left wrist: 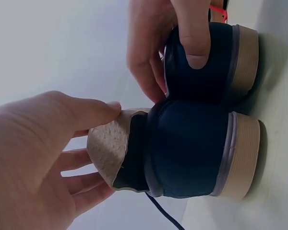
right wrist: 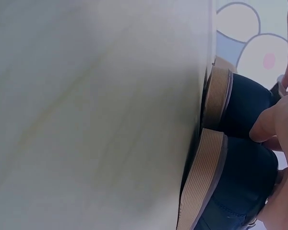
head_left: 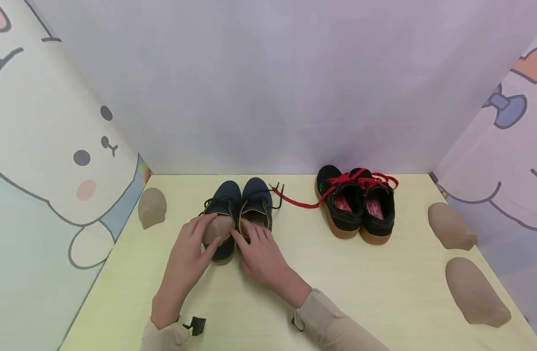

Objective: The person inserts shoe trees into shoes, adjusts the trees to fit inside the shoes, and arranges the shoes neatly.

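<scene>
Two navy lace-up shoes stand side by side with their toes pointing away, the left shoe (head_left: 228, 191) and the right shoe (head_left: 255, 189). My left hand (head_left: 187, 256) grips a beige molded shoe insert (left wrist: 107, 149) between thumb and fingers. That insert sits partly in the left shoe's opening, its rear end raised above the collar. With its fingers inside the right shoe's opening and its thumb against the outside near the heel, my right hand (head_left: 265, 256) holds that shoe. How far the insert reaches into the toe is hidden.
Black shoes (head_left: 344, 214) with red laces stand at the back right, one lace (head_left: 301, 204) trailing left. A similar insert (head_left: 152, 207) lies at the left edge; two more, an upper insert (head_left: 451, 226) and a lower insert (head_left: 476, 292), lie at the right edge. A pale wall rises behind.
</scene>
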Action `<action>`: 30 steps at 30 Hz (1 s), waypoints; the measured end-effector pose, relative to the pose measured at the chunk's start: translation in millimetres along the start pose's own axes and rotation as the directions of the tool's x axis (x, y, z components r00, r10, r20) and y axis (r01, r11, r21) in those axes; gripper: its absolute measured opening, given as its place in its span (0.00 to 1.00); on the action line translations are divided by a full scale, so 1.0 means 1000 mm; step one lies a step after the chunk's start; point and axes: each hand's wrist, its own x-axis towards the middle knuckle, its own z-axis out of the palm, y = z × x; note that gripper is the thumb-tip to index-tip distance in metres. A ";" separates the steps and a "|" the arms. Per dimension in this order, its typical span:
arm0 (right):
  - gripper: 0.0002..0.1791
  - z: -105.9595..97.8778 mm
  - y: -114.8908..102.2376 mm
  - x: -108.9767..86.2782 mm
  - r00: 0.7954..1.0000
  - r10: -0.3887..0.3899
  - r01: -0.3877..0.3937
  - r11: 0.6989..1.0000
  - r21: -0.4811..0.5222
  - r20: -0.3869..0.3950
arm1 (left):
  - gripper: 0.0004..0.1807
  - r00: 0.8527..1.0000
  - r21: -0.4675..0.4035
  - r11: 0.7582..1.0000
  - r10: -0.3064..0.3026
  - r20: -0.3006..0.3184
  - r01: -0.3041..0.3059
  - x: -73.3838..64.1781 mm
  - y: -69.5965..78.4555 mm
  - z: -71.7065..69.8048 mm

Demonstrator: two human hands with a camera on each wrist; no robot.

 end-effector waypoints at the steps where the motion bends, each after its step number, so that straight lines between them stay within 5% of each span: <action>1: 0.28 -0.001 0.000 0.000 1.000 -0.002 0.002 1.000 -0.001 0.003 | 0.33 1.000 0.000 1.000 0.002 -0.005 -0.002 0.000 0.000 0.001; 30: 0.30 -0.001 0.002 -0.002 0.999 -0.031 0.031 0.999 -0.014 -0.038 | 0.30 0.994 0.026 0.998 0.052 -0.096 -0.050 0.008 0.000 0.017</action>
